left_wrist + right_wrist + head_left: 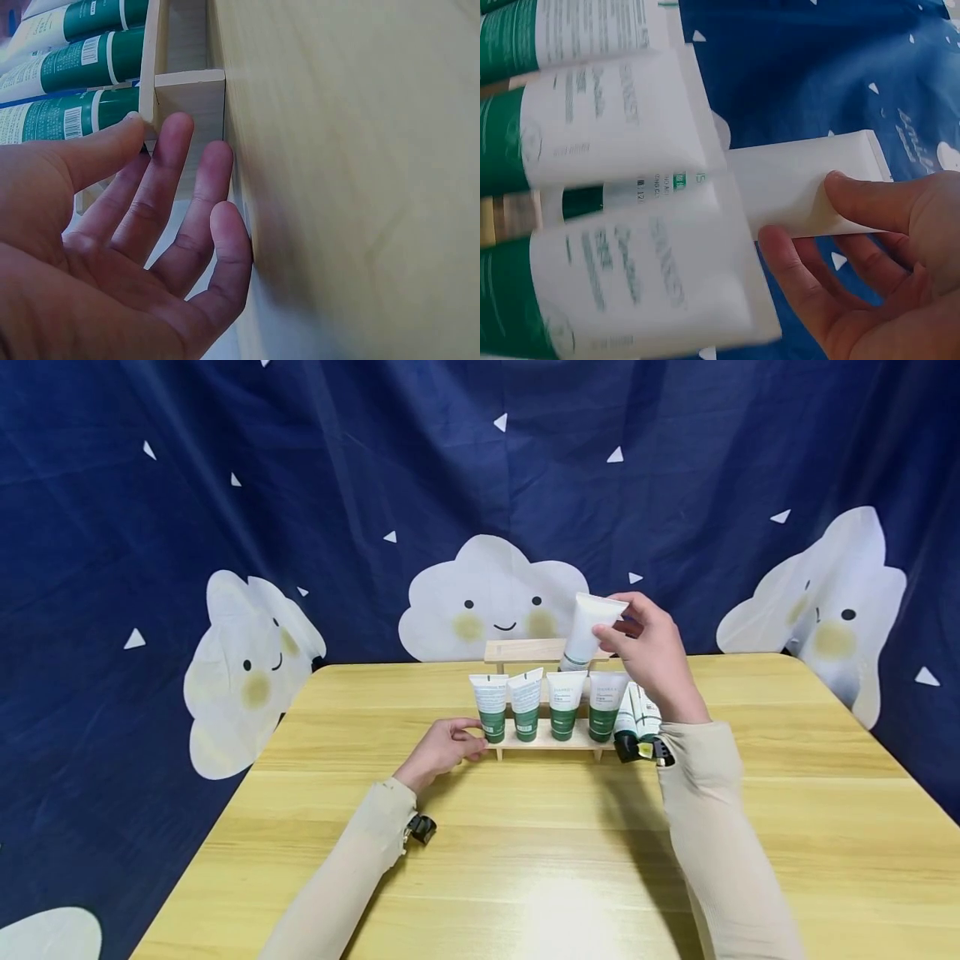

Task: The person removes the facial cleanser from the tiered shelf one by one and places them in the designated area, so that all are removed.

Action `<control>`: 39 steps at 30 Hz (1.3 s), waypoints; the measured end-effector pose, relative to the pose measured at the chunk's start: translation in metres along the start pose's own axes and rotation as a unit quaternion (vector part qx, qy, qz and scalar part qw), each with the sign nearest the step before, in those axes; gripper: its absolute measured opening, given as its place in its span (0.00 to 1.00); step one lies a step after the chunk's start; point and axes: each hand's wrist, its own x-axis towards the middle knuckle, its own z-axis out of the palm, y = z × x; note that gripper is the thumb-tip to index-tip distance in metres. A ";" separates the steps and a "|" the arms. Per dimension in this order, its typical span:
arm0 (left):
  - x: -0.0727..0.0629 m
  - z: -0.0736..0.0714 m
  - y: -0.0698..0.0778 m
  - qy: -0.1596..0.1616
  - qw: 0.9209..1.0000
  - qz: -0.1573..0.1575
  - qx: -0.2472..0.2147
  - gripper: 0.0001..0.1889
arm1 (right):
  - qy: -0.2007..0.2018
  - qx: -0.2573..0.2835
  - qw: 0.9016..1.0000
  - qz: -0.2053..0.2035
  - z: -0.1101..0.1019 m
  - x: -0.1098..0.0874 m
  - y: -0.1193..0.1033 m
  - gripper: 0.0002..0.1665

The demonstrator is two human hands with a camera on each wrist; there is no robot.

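Observation:
A small wooden tiered rack (pixel 517 650) carries several white-and-green squeeze tubes upright on its front step, among them one tube (pixel 491 707) at the left end. My right hand (pixel 654 647) pinches a white squeeze tube (pixel 802 184) near its flat top end, thumb on one face and fingers on the other. That tube stands over the rack's upper step, behind the front row; its lower end is partly hidden. My left hand (pixel 444 748) holds the left end of the front step (pixel 191 84), thumb on the board's edge and fingertips by its support.
More tubes (pixel 637 714) lie at the rack's right side, partly hidden by my right wrist. Light wood tabletop (pixel 525 860) stretches in front and to both sides. Behind the table hangs a dark blue curtain (pixel 360 460) with cloud faces.

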 end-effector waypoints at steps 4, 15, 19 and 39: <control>0.000 0.000 -0.001 -0.001 1.000 -0.004 0.000 0.19 | 0.012 -0.017 1.000 -0.004 -0.010 -0.003 0.006 0.24; -0.002 0.000 0.000 -0.002 1.000 0.003 -0.014 0.20 | 0.036 -0.054 0.998 -0.024 -0.033 -0.008 0.019 0.25; -0.002 0.000 0.000 0.000 1.000 0.004 -0.011 0.20 | 0.043 -0.062 0.997 -0.022 -0.041 -0.010 0.019 0.25; 0.000 -0.001 0.000 -0.002 1.000 -0.003 -0.005 0.20 | 0.063 -0.096 0.993 0.025 -0.086 -0.018 0.040 0.29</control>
